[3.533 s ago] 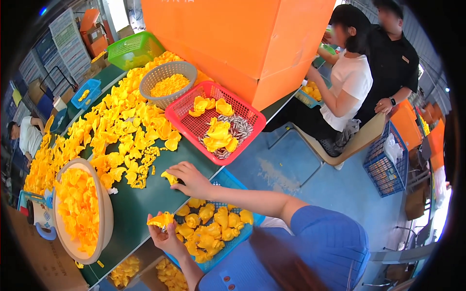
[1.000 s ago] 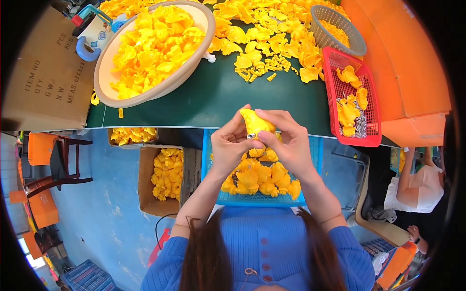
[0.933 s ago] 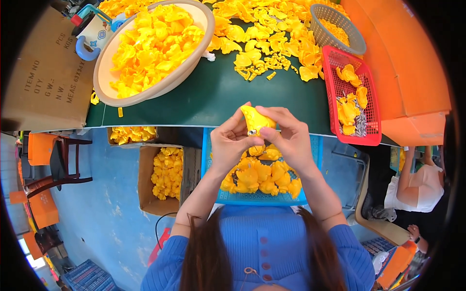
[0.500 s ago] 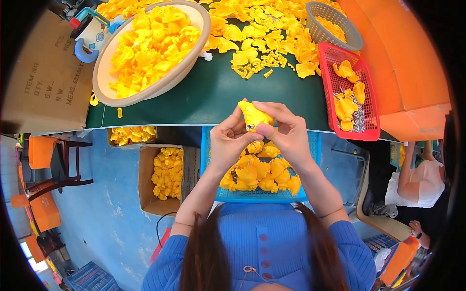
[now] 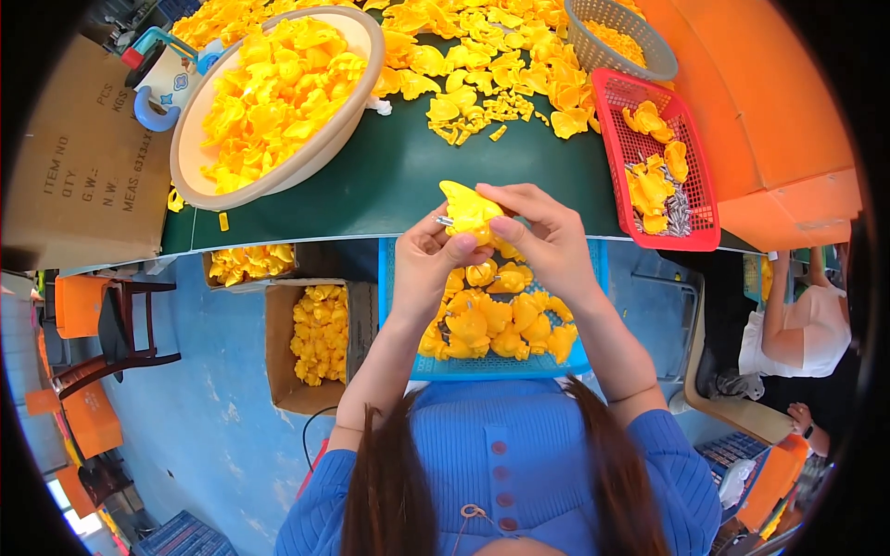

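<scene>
yellow piece (image 5: 473, 208): it's turned in the grip since half a second ago, its silver pin (image 5: 444, 221) now poking out to the left!
left hand (image 5: 426, 267): closed on the piece's lower left side, thumb just below the pin.
right hand (image 5: 549, 233): thumb and forefinger pinching the right side.
green table (image 5: 399, 185): backdrop to the piece, held right between both hands.
blue basket (image 5: 491, 370): below the hands, more yellow pieces (image 5: 468, 324) heaped inside.
red basket (image 5: 675, 238): off right, yellow parts and small silver ones in it.
beige basin (image 5: 324, 156): left, piled high with yellow parts.
</scene>
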### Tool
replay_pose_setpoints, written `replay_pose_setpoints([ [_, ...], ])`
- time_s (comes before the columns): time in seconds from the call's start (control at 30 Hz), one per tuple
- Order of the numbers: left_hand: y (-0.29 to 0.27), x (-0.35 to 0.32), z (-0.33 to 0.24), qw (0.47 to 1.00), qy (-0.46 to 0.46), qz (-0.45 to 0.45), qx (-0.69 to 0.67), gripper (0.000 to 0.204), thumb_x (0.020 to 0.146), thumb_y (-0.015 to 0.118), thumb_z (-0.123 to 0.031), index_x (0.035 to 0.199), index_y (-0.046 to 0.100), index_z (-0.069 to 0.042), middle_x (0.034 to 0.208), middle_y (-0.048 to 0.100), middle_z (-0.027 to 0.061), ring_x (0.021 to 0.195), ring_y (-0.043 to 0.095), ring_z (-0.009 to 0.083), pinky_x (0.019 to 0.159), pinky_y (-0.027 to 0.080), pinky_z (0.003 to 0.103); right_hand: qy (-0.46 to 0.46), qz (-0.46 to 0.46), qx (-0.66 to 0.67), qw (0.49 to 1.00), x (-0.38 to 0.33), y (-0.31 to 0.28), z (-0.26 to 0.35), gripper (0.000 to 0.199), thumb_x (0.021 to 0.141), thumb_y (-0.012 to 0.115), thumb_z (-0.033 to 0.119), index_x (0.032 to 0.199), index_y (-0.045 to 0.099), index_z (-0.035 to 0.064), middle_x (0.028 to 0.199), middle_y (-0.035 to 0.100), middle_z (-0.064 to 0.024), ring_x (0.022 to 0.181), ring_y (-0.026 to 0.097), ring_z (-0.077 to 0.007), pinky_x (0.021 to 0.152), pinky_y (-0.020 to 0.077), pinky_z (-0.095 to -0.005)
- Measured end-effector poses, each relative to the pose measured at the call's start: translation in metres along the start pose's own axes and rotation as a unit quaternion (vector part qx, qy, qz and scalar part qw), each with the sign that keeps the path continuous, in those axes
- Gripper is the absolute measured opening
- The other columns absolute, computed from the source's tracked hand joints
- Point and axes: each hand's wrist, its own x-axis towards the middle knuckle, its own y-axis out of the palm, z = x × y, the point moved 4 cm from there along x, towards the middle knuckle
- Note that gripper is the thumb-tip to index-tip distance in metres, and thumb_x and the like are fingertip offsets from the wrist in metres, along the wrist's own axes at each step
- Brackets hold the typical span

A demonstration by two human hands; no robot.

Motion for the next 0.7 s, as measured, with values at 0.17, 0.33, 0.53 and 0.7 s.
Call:
replay_pose_setpoints([
  [0.17,-0.005,-0.001,0.004,1.0,0.012,0.02,0.014,0.051,0.08,0.068,-0.028,0.117,0.051,0.003,0.098,0.063,0.0092,0.077,0.064,0.0135,0.059,0.05,0.021,-0.072,-0.008,-0.121,0.99,0.0,-0.003,0.007,0.029,0.086,0.056,0.01,0.114,0.06,0.0035,0.104,0.059,-0.0107,0.098,0.054,-0.0156,0.087,0.0414,-0.0279],
  [0.33,-0.012,-0.003,0.004,0.999,0.002,0.043,0.002,0.05,0.08,0.066,-0.039,0.107,0.055,0.002,0.093,0.064,0.0082,0.072,0.063,0.011,0.053,0.046,0.019,-0.077,0.0,-0.067,0.995,-0.002,-0.005,0.002,0.029,0.085,0.058,0.01,0.113,0.061,0.0036,0.107,0.059,-0.0112,0.099,0.054,-0.0166,0.086,0.0422,-0.0283],
  [0.53,-0.011,-0.001,0.0,0.998,0.003,0.052,0.022,0.05,0.081,0.064,-0.042,0.102,0.058,0.002,0.087,0.064,0.0074,0.068,0.061,0.0101,0.054,0.046,0.019,-0.062,0.026,-0.067,0.995,-0.001,-0.008,0.004,0.027,0.085,0.059,0.011,0.11,0.062,0.0039,0.109,0.058,-0.011,0.1,0.054,-0.0176,0.084,0.0437,-0.0287],
  [0.7,-0.006,-0.001,-0.002,0.994,-0.043,0.059,-0.076,0.039,0.087,0.059,-0.031,0.11,0.054,0.001,0.094,0.063,0.0061,0.073,0.059,0.0089,0.058,0.047,0.02,-0.08,0.019,-0.145,0.986,-0.001,-0.005,0.011,0.027,0.081,0.061,0.007,0.108,0.064,0.005,0.106,0.057,-0.0099,0.097,0.055,-0.0177,0.083,0.0444,-0.0281],
])
